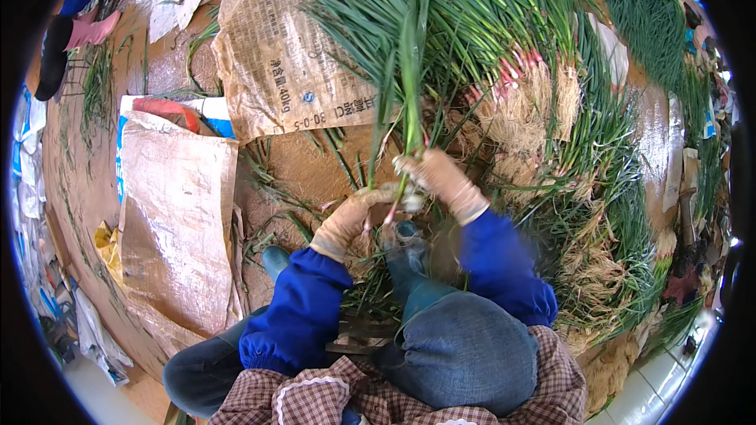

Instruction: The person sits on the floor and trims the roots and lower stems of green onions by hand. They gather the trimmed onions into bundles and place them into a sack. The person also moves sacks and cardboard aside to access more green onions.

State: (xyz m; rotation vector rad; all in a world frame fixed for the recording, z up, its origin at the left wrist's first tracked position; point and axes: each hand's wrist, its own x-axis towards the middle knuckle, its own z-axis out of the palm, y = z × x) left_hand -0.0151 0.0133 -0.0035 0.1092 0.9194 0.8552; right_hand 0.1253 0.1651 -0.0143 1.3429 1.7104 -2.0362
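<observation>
My left hand (348, 218), in a soiled light-coloured glove, grips a spring onion (374, 153) whose pinkish bulb hangs below the fingers. Close beside it, my gloved right hand (446, 180) holds more spring onions (410, 88), with their green leaves pointing away from me. A second pale bulb (390, 216) shows between the hands, and motion blurs the fingertips there. Beyond my right hand lies a large pile of spring onions (502, 23), with reddish bulbs and a mass of pale roots (520, 106).
A printed woven sack (283, 59) lies flat ahead, partly under leaves. Another woven sack (177, 218) is at left. More rooty onions (590, 271) lie at right, and loose trimmings (372, 289) surround my boots (413, 265). At upper left, another person's pink-clad limb (93, 30) shows.
</observation>
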